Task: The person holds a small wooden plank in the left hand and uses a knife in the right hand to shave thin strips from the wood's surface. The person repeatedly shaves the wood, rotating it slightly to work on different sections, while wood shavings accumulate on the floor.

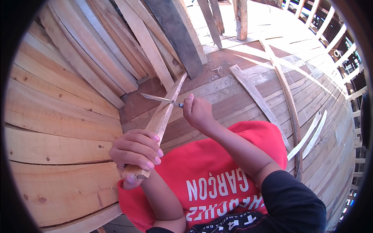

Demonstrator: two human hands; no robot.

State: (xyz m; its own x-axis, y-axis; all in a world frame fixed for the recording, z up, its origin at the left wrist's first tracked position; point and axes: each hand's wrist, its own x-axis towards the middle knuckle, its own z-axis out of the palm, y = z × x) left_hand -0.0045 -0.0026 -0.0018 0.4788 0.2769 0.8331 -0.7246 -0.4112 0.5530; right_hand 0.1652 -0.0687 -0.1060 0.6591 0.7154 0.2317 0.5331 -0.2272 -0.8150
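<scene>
My left hand (136, 150) is wrapped round the near end of a pale wooden strip (160, 118), which slants away and up to the right. The strip's far end reaches the foot of the boards leaning at the back. In my closed right hand (199, 114) is a knife (157, 98); its long, thin blade points left and lies across the upper part of the strip. The knife's handle is mostly hidden by my fingers. A red cloth with white lettering (248, 143) covers my lap beneath both forearms.
Planks (66, 134) form a wall close on the left. Tall boards (93, 42) lean at the back left, beside a dark post (176, 37). Loose strips (285, 89) and two pale, curved slivers (314, 134) lie on the slatted floor (322, 93) at right, with a railing (351, 95) beyond.
</scene>
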